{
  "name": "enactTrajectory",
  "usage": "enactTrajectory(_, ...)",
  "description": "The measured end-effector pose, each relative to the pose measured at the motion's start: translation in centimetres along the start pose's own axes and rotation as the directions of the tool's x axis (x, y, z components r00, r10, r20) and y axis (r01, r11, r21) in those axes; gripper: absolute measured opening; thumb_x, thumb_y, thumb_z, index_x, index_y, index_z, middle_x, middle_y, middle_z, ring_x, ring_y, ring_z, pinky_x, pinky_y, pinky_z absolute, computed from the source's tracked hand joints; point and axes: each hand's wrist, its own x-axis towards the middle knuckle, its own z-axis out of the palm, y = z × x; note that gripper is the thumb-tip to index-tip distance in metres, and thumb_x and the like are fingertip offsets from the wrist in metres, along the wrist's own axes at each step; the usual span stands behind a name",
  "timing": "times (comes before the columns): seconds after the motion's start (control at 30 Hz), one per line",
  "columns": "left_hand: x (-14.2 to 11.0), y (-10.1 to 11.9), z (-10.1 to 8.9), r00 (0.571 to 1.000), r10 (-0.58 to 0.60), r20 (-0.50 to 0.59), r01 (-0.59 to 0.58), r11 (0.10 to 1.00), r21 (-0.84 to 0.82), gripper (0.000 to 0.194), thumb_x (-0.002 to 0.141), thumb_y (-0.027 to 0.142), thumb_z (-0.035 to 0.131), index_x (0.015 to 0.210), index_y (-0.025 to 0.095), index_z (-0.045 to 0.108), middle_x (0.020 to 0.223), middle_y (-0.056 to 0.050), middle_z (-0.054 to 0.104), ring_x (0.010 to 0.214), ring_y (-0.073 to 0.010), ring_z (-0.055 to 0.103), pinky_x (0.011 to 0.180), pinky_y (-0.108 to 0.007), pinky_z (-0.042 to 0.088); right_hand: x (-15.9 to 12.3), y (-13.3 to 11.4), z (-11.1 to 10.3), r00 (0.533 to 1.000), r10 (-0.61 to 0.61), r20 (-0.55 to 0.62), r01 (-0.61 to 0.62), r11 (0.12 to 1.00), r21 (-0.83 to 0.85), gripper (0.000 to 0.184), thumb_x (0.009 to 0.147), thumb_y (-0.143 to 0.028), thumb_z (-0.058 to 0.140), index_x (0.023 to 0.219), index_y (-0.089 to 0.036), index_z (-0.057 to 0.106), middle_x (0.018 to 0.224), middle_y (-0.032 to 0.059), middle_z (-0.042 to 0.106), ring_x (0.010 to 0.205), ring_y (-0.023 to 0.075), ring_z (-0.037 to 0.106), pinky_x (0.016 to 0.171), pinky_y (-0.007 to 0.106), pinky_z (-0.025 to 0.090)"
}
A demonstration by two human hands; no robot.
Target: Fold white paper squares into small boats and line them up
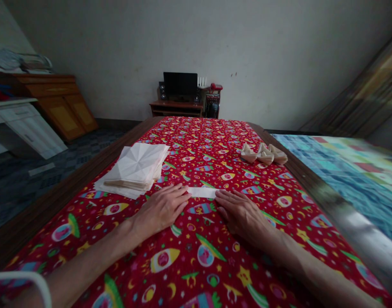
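Observation:
A narrow strip of folded white paper (202, 192) lies crosswise on the red patterned cloth (200, 231). My left hand (166, 207) rests flat with its fingertips on the strip's left end. Over the right end lie the stretched fingertips of my right hand (242, 211). Both palms face down, and the fingers hide the strip's two ends. Left of my left hand is a stack of white paper sheets (138, 164), the top one marked with creases spreading from its centre. Several folded cream paper shapes (264, 154) stand in a row at the right.
The cloth covers a long table with a dark wooden edge (306, 179). Beyond its far end a monitor (180, 84) stands on a small desk. A bed (349, 171) is on the right; a white desk (25, 124) and a wooden cabinet (63, 105) are on the left.

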Motion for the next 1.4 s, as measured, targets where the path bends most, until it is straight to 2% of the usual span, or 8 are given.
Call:
enactTrajectory(0.13, 1.6, -0.8, 0.9, 0.992, -0.061, -0.114, 0.046, 0.991, -0.126, 0.030, 0.091, 0.020, 0.045, 0.116, 0.015, 0.062, 0.115, -0.009, 0.066, 0.107, -0.0201, 0.062, 0.096, -0.035, 0.049, -0.2, 0.9, 0.7, 0.998, 0.038, -0.042, -0.033, 0.993, 0.111, 0.024, 0.092, -0.022, 0.044, 0.111, -0.022, 0.059, 0.122, 0.0087, 0.061, 0.114, 0.0214, 0.056, 0.096, 0.040, 0.047)
enactTrajectory(0.3, 3.8, -1.5, 1.9, 0.977, -0.165, -0.134, 0.139, 0.973, -0.185, 0.029, 0.087, 0.022, 0.055, 0.112, 0.013, 0.064, 0.097, -0.010, 0.068, 0.088, -0.0196, 0.065, 0.080, -0.031, 0.053, -0.8, 2.2, 1.8, 0.950, 0.085, -0.301, -0.053, 0.992, 0.114, 0.032, 0.088, -0.028, 0.054, 0.120, -0.023, 0.050, 0.118, 0.0108, 0.061, 0.110, 0.0243, 0.058, 0.088, 0.041, 0.051)
enactTrajectory(0.37, 4.0, -1.7, 2.0, 0.966, -0.222, -0.134, 0.183, 0.949, -0.256, 0.025, 0.084, 0.022, 0.058, 0.106, 0.014, 0.067, 0.090, -0.008, 0.067, 0.080, -0.0171, 0.065, 0.073, -0.027, 0.053, -0.9, 2.5, 1.9, 0.936, 0.107, -0.336, -0.067, 0.989, 0.128, 0.035, 0.088, -0.029, 0.055, 0.122, -0.023, 0.047, 0.111, 0.0100, 0.063, 0.101, 0.0230, 0.061, 0.084, 0.040, 0.052)
enactTrajectory(0.53, 3.1, -1.6, 1.5, 0.947, -0.272, -0.171, 0.166, 0.870, -0.464, 0.015, 0.080, 0.017, 0.062, 0.092, 0.017, 0.071, 0.086, -0.005, 0.069, 0.074, -0.0140, 0.065, 0.065, -0.022, 0.052, 0.0, 2.4, 1.2, 0.956, 0.173, -0.236, -0.122, 0.968, 0.219, 0.023, 0.087, -0.029, 0.055, 0.110, -0.024, 0.054, 0.094, 0.0064, 0.067, 0.082, 0.0200, 0.064, 0.071, 0.034, 0.052)
enactTrajectory(0.67, 2.7, -1.0, 0.9, 0.936, -0.270, -0.227, 0.136, 0.870, -0.474, 0.016, 0.079, 0.013, 0.063, 0.092, 0.017, 0.071, 0.087, -0.004, 0.071, 0.078, -0.0145, 0.066, 0.070, -0.023, 0.053, 0.6, 1.9, 0.5, 0.963, 0.152, -0.225, -0.087, 0.958, 0.273, 0.010, 0.089, -0.025, 0.051, 0.095, -0.022, 0.059, 0.081, 0.0041, 0.065, 0.070, 0.0154, 0.060, 0.061, 0.026, 0.048)
enactTrajectory(0.87, 2.9, 0.6, 0.8, 0.940, -0.106, -0.325, -0.047, 0.902, -0.429, 0.017, 0.084, 0.011, 0.057, 0.094, 0.016, 0.070, 0.088, -0.004, 0.071, 0.079, -0.0127, 0.067, 0.072, -0.020, 0.054, 0.7, 0.7, -0.1, 0.984, -0.010, -0.179, 0.036, 0.989, 0.145, 0.014, 0.092, -0.019, 0.044, 0.090, -0.019, 0.059, 0.089, 0.0067, 0.063, 0.076, 0.0145, 0.057, 0.065, 0.025, 0.045)
enactTrajectory(1.17, 2.7, 0.3, 1.2, 0.937, -0.086, -0.337, -0.061, 0.913, -0.403, 0.017, 0.085, 0.013, 0.057, 0.096, 0.016, 0.070, 0.089, -0.005, 0.071, 0.079, -0.0131, 0.067, 0.072, -0.020, 0.055, 0.3, 1.3, -0.3, 0.985, -0.001, -0.170, 0.027, 0.989, 0.148, 0.012, 0.091, -0.024, 0.050, 0.100, -0.021, 0.058, 0.089, 0.0056, 0.063, 0.077, 0.0153, 0.059, 0.065, 0.025, 0.045)
enactTrajectory(1.4, 2.6, 0.5, 1.4, 0.941, -0.102, -0.324, -0.020, 0.936, -0.352, 0.039, 0.087, 0.012, 0.051, 0.125, 0.018, 0.054, 0.111, -0.007, 0.064, 0.097, -0.0146, 0.064, 0.086, -0.025, 0.053, 0.0, 1.5, -1.2, 0.981, 0.037, -0.191, -0.018, 0.995, 0.098, 0.010, 0.090, -0.021, 0.050, 0.088, -0.019, 0.059, 0.077, 0.0033, 0.064, 0.067, 0.0132, 0.059, 0.061, 0.023, 0.044)
